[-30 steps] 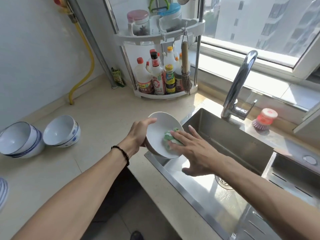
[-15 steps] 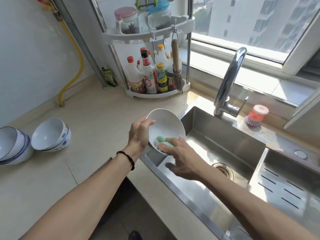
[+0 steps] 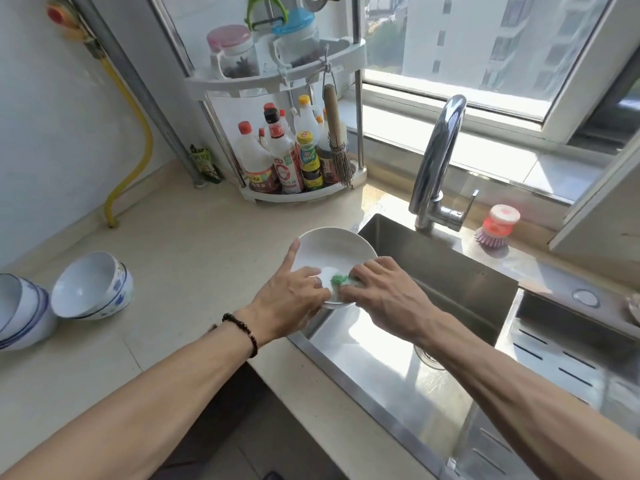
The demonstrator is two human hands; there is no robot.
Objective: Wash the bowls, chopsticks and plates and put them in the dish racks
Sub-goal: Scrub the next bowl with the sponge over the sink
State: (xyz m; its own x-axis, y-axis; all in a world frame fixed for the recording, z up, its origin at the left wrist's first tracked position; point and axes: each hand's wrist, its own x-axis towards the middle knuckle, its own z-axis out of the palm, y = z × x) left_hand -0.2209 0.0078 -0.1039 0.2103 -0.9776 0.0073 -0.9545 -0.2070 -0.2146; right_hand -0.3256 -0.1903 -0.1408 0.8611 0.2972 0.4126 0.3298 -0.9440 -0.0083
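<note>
Over the sink's (image 3: 433, 268) left corner, my left hand (image 3: 289, 301) grips the white bowl (image 3: 332, 249) by its rim, while my right hand (image 3: 379, 294) presses a green sponge (image 3: 338, 279) inside it with curled fingers.

White wall (image 3: 52, 140) left; sunlit window (image 3: 485, 53) behind; beige countertop (image 3: 194, 258); steel sink (image 3: 398, 368).
</note>
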